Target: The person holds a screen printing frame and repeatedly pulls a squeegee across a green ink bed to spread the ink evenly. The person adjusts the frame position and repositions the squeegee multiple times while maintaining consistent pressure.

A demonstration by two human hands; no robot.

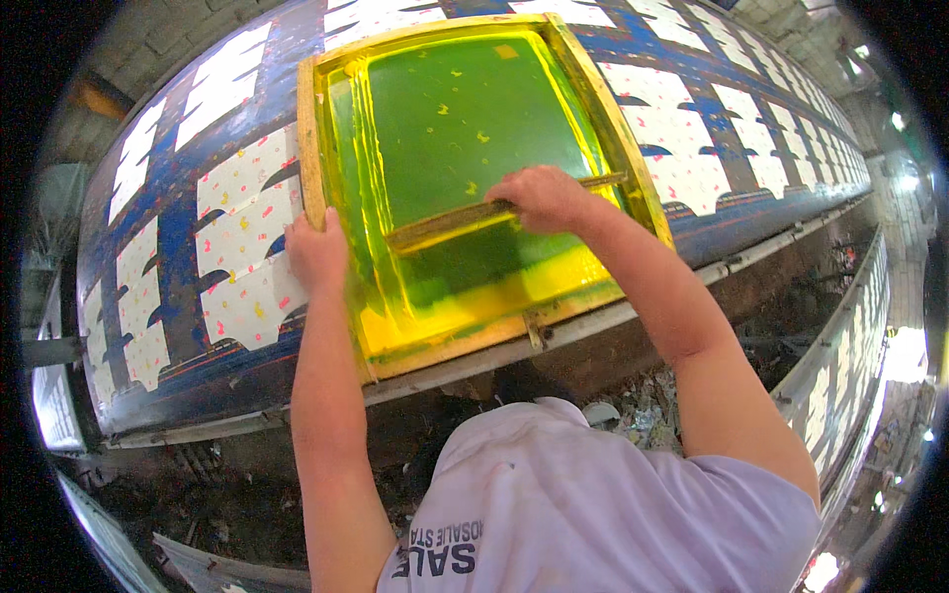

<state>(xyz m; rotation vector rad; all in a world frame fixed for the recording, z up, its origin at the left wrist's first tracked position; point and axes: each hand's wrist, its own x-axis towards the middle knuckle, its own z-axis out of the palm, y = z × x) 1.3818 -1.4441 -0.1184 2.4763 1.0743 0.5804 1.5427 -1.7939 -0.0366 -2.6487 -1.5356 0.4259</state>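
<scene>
Long wdn squeegee (451, 226) in R hand (540, 199)

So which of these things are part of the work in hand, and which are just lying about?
In use:
squeegee, in the right hand
screen, left hand at its edge
yellow ink
patterned white pieces
table

Seemingly just lying about:
pale scraps below the table

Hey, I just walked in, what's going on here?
A person stands over a framed screen lying on a long blue table. Their left grip is on the left side of the wooden frame, and their right grip holds a wooden bar slanting across the yellow-green screen. White pieces with small coloured prints lie on the table to both sides of the frame.
</scene>
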